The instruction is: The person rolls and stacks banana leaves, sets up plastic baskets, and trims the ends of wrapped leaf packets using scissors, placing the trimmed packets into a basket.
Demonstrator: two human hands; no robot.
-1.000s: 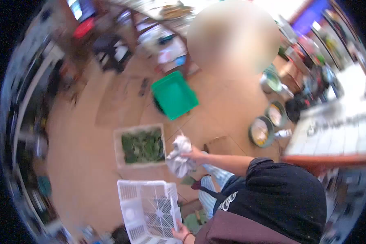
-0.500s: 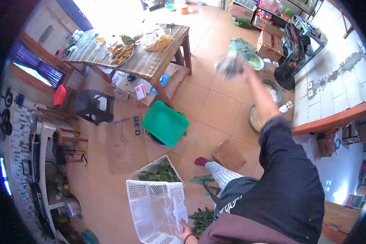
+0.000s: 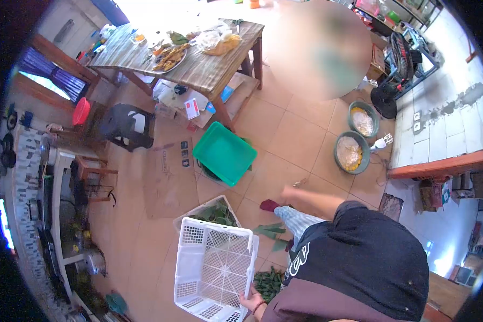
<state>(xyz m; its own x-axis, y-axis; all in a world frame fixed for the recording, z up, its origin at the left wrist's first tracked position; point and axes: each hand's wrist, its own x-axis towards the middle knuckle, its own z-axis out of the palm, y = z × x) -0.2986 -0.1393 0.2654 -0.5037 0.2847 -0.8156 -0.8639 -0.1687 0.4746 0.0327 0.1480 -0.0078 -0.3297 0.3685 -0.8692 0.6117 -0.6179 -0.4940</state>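
My left hand [image 3: 250,300] grips the near right rim of a white plastic basket [image 3: 216,263], tilted so that its inside faces me. Behind it stands another white crate [image 3: 229,206] with green leaves [image 3: 216,213] in it. My right hand [image 3: 294,193] is stretched out low over the tiled floor, close to my foot in a dark red sock [image 3: 269,205]. Motion smears its fingers, and I cannot make out anything in them. A pile of rolled dark green leaves [image 3: 268,283] lies beside my left hand. Loose leaf pieces [image 3: 270,231] are on the floor.
A green tray [image 3: 225,154] sits ahead. To the right are two basins [image 3: 351,153] with pale and yellow contents, and a black fan [image 3: 402,53]. A wooden table [image 3: 212,70] with food stands at the back left, near a dark stool [image 3: 127,127]. A round blur hides the far floor.
My right hand has come back from far ahead; the greyish cloth-like thing in it no longer shows. The brown board near my foot is gone from there. The basket has turned slightly.
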